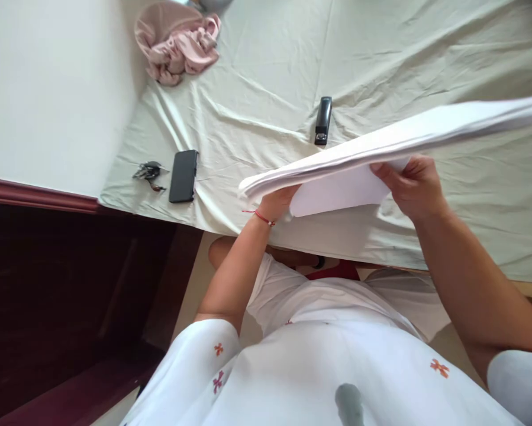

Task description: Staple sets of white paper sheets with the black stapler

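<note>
A stack of white paper sheets (350, 154) is held up on a slant above the bed-like covered surface, its long edge running from lower left to upper right. My right hand (414, 183) grips the stack from below, thumb on the near side of a sheet that hangs lower than the rest. At the left end, my left hand (280, 201) holds the sheets from beneath, with its fingers hidden behind the paper. A red thread bracelet circles the left wrist. Just beyond the paper lies a black stapler (323, 121), touched by neither hand.
A pale green cloth (257, 118) covers the surface, wrinkled in places. To the left lie a black phone (183, 176) and a bunch of keys (150, 171). Crumpled pink fabric (181, 44) sits at the far left, beside a white wall (57, 89).
</note>
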### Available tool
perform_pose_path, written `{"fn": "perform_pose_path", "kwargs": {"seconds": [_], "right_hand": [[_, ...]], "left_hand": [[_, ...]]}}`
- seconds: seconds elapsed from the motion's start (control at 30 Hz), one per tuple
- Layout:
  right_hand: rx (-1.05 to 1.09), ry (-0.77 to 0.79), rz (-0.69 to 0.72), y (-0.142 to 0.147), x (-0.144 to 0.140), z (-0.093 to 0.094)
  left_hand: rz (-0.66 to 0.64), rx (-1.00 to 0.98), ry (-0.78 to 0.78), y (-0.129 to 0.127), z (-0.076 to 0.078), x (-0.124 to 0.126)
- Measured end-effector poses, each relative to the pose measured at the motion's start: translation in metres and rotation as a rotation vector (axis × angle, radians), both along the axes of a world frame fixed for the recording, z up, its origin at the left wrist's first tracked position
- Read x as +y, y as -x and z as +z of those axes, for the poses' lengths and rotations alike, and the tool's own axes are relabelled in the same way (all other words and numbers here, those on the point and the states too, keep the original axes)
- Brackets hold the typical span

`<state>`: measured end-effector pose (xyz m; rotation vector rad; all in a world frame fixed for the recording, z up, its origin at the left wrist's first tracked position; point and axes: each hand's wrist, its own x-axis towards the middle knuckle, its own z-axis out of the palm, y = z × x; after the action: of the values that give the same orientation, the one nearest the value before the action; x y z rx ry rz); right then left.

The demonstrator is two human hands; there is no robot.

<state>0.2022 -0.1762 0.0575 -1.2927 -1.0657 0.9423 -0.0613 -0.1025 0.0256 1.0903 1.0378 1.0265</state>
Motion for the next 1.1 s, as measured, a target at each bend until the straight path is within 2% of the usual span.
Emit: {"fn": "perform_pose_path", "kwargs": {"seconds": [0.1, 0.13, 0.2, 0.27, 0.37, 0.5, 0.67, 0.8, 0.93, 1.1], "right_hand": [[0.067, 0.032, -0.044, 0.006, -0.007, 0.005], [0.1, 0.073, -0.047, 0.008, -0.011, 0.006], [0.161, 0.222, -0.036, 0.01, -0.023, 0.004], [0.18, 0.426, 0.023, 0.01, -0.038, -0.001], [0.195, 0.625, 0.067, 0.006, -0.064, -0.01], [0.169, 0.735, 0.029, 0.005, -0.097, -0.013], [0.189, 0.708, 0.073, 0.014, -0.117, -0.012], [0.13, 0.632, 0.064, 0.014, -0.118, -0.015], [0.059, 0.556, -0.005, 0.008, -0.115, -0.02], [0.066, 0.6, 0.054, 0.004, -0.111, -0.022]], "left_hand": [[-0.012, 0.009, 0.032, -0.004, 0.007, -0.019], [-0.015, -0.021, 0.107, -0.004, 0.009, -0.028], [-0.041, -0.037, 0.305, -0.003, 0.013, -0.045], [-0.119, -0.047, 0.417, 0.001, 0.013, -0.06], [-0.134, -0.099, 0.413, 0.009, 0.009, -0.067], [-0.053, -0.129, 0.383, 0.011, 0.002, -0.055], [0.043, -0.182, 0.332, -0.005, -0.001, -0.04], [0.113, -0.128, 0.205, -0.014, -0.008, -0.045], [0.121, -0.133, 0.117, -0.018, -0.013, -0.054], [0.106, -0.102, 0.051, -0.017, -0.015, -0.055]]}}
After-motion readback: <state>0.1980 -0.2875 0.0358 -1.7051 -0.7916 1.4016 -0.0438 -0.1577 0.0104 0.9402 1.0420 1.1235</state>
